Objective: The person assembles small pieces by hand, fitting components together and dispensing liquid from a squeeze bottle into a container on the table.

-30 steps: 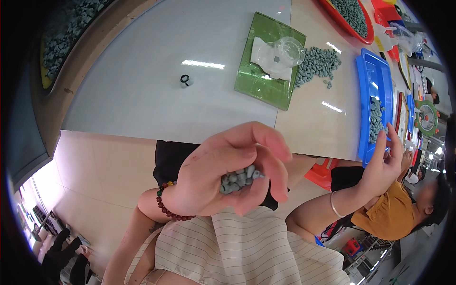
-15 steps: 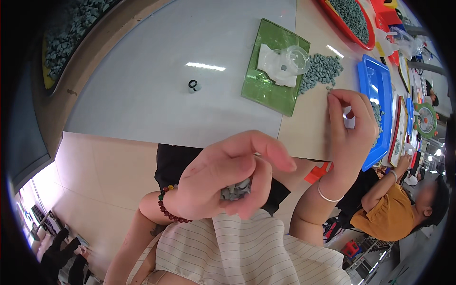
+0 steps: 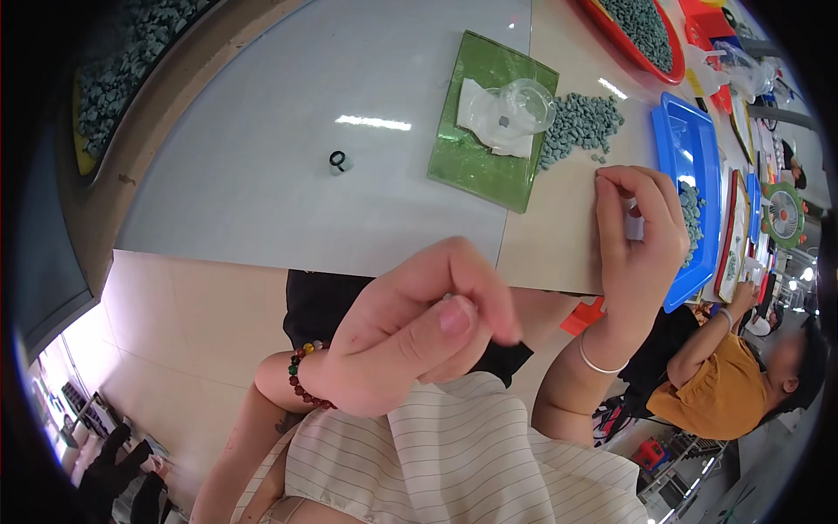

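Observation:
My left hand point(image 3: 419, 332) is held over my lap with its fingers curled in and the thumb against the index finger. A sliver of grey-green stone point(image 3: 448, 298) shows at the thumb; the rest of the handful is hidden inside the fist. On the table's right part, my right hand point(image 3: 642, 218) has thumb and index fingertips pressed together. Whatever lies between them is too small to make out. Just beyond those fingertips spreads a loose pile of small grey-green stones point(image 3: 583, 127). A green block point(image 3: 476, 175) beside the pile carries a white pad point(image 3: 476, 109) and a clear round cup point(image 3: 530, 106).
A blue tray point(image 3: 668, 131) with stones stands right of my right hand. Farther back is a red tray point(image 3: 611, 26) full of stones. A small black-rimmed loupe-like piece point(image 3: 338, 161) sits on the grey board point(image 3: 262, 192). A co-worker in orange point(image 3: 711, 389) sits at right.
The left thumb has closed over the palm, covering the stones that showed there. My right fingertips have drawn slightly back from the pile. The view has shifted a little.

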Demonstrator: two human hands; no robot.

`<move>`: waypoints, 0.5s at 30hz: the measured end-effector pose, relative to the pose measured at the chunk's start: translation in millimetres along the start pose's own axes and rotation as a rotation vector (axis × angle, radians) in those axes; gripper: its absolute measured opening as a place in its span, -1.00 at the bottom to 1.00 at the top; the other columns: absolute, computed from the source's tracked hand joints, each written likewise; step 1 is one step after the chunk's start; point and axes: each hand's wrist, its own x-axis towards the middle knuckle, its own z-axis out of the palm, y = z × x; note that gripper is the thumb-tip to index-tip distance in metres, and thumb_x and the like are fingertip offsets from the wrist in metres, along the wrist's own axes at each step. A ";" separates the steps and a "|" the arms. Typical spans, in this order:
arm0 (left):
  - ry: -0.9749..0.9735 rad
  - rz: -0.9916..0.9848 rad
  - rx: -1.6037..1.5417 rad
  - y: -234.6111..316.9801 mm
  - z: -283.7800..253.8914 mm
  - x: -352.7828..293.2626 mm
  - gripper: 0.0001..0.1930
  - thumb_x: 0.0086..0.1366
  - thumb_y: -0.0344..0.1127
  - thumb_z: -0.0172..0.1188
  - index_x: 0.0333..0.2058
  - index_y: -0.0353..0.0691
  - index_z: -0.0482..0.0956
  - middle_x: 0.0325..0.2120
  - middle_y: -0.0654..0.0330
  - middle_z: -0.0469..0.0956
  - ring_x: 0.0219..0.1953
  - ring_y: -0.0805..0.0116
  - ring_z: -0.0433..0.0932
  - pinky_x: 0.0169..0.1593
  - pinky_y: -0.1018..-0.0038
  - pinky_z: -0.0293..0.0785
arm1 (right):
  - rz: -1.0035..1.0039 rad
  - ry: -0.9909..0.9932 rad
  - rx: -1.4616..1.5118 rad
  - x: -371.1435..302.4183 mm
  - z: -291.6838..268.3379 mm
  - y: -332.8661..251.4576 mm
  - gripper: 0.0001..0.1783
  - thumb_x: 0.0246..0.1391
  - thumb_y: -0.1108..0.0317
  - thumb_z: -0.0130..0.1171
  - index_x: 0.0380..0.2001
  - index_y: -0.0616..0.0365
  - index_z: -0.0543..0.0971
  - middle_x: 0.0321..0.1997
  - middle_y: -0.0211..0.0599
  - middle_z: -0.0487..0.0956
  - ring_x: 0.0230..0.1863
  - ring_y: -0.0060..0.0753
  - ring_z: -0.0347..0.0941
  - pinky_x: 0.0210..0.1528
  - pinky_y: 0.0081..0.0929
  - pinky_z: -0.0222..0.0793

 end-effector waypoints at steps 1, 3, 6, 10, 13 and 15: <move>-0.025 0.027 0.009 -1.2 -1.3 0.0 -0.70 0.25 -0.11 -0.04 -0.44 -0.26 0.39 -0.71 0.35 0.20 -0.69 0.60 0.09 -0.65 0.66 0.00 | -0.039 -0.013 -0.041 0.8 0.7 0.5 -0.91 -0.16 0.62 0.08 -0.48 0.27 0.47 -0.46 -0.34 0.45 -0.48 -0.54 0.34 -0.44 -0.66 0.20; -0.045 0.136 0.286 -2.5 -4.3 3.1 -0.81 0.24 -0.27 -0.07 -0.35 -0.29 0.41 -0.65 0.35 0.27 -0.64 0.63 0.14 -0.57 0.66 0.07 | -0.077 -0.025 -0.081 -0.2 0.3 -2.5 -0.90 -0.16 0.64 0.07 -0.49 0.28 0.45 -0.45 -0.33 0.43 -0.47 -0.50 0.33 -0.44 -0.65 0.20; -0.051 0.204 0.600 1.8 -2.3 10.3 -0.86 0.19 -0.45 -0.04 -0.29 -0.31 0.43 -0.57 0.33 0.35 -0.57 0.62 0.22 -0.47 0.64 0.16 | 0.123 0.035 0.614 -16.2 -8.3 -29.7 -0.85 -0.35 0.55 0.17 -0.56 0.14 0.49 -0.49 -0.29 0.38 -0.44 -0.31 0.28 -0.40 -0.52 0.21; -0.050 0.197 0.609 -9.1 -0.1 11.2 -0.86 0.12 -0.36 0.05 -0.40 -0.32 0.45 -0.59 0.29 0.35 -0.58 0.55 0.25 -0.49 0.63 0.14 | -0.116 -0.002 0.853 -33.3 -0.4 -50.2 -0.78 -0.46 0.53 0.17 -0.58 0.00 0.56 -0.42 -0.37 0.34 -0.40 -0.30 0.25 -0.40 -0.50 0.21; -0.048 0.137 0.705 -3.1 -1.5 10.3 -0.89 0.07 -0.38 0.09 -0.44 -0.29 0.45 -0.59 0.28 0.36 -0.61 0.53 0.23 -0.51 0.62 0.13 | -0.057 0.027 0.848 -38.9 1.4 -54.1 -0.74 -0.53 0.60 0.15 -0.59 0.07 0.53 -0.47 -0.36 0.38 -0.46 -0.31 0.29 -0.46 -0.52 0.24; -0.037 0.137 0.735 -4.6 -3.4 10.3 -0.91 0.05 -0.39 0.10 -0.47 -0.29 0.45 -0.61 0.27 0.37 -0.63 0.52 0.23 -0.53 0.61 0.13 | -0.042 0.036 0.813 -41.7 2.6 -54.4 -0.73 -0.55 0.62 0.14 -0.60 0.10 0.52 -0.49 -0.35 0.40 -0.49 -0.32 0.32 -0.48 -0.53 0.25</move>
